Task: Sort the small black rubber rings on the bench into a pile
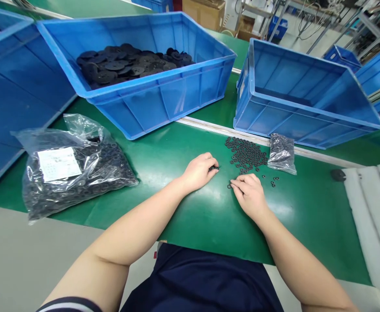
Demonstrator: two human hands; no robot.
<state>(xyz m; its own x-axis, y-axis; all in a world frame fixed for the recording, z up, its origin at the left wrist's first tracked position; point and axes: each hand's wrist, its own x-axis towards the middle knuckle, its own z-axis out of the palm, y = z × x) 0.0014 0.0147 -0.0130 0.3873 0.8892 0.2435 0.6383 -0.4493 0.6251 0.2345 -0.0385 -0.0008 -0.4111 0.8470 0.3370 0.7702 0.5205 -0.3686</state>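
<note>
left hand (201, 170) holds black parts (213, 167), right hand (250, 195) a ring (229, 186) (open room to table edge (79, 222))

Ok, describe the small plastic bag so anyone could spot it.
On the green table, find the large blue bin at right. Just in front, right of the pile of black rings, lies the small plastic bag. Unlike the bulging bag at left, it shows no white label.

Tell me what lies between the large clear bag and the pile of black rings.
The head view shows the left hand there, holding something dark, with green tabletop between it and both the bag and the ring pile.
</note>
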